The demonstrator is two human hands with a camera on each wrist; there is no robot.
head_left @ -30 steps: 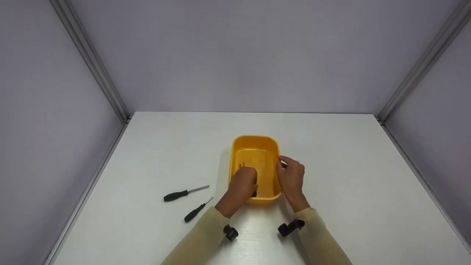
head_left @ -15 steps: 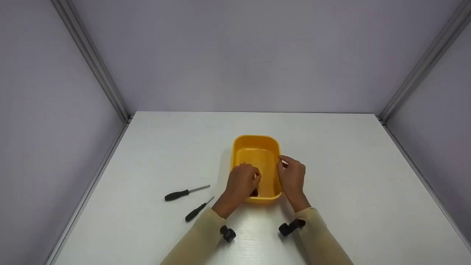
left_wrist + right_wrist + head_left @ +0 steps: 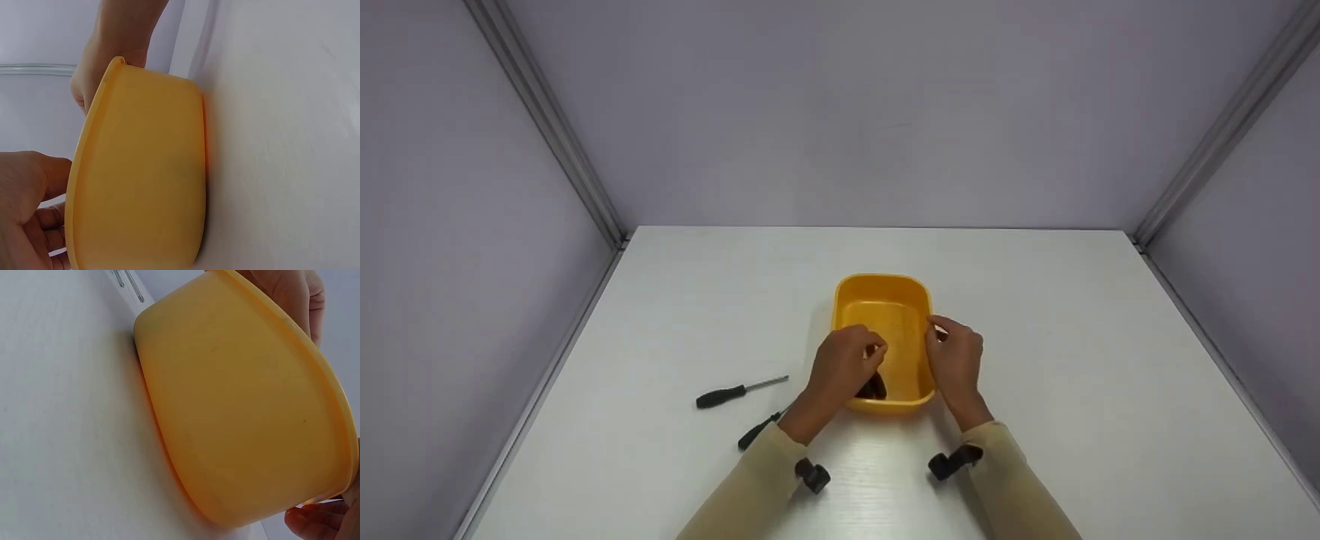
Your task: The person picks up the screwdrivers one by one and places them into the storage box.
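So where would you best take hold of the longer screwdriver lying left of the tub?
Probably by its black handle, coming from above with fingers across it. The screwdriver lies flat on the table, apart from the shorter one, and the handle is its thickest part; the thin metal shaft gives less hold.

White bench (image 3: 1035, 360), matte top. Black-handled screwdriver (image 3: 739, 392), larger, lying flat left of centre, shaft toward the right. Second black-handled screwdriver (image 3: 757, 431), smaller, just beside and nearer than the first, lying diagonally. Grey enclosure walls (image 3: 885, 112) with aluminium corner posts (image 3: 547, 127) behind.
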